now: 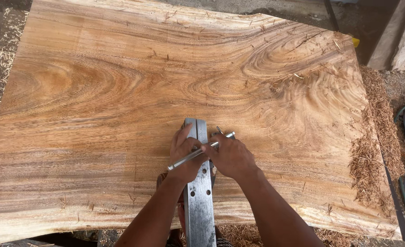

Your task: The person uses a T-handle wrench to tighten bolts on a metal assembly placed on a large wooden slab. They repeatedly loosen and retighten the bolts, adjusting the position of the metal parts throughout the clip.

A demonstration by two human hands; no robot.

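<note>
Both your hands clamp down: left hand (184, 158) steadies the planer sole (199, 192), right hand (231, 157) turns the wrench (198, 152); next, judge tightness.

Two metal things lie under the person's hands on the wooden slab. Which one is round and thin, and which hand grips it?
The slim steel rod, lying crosswise and gripped by the right hand. The other, the flat metal plate, is wide, has small holes, and runs lengthwise under the left hand.
</note>
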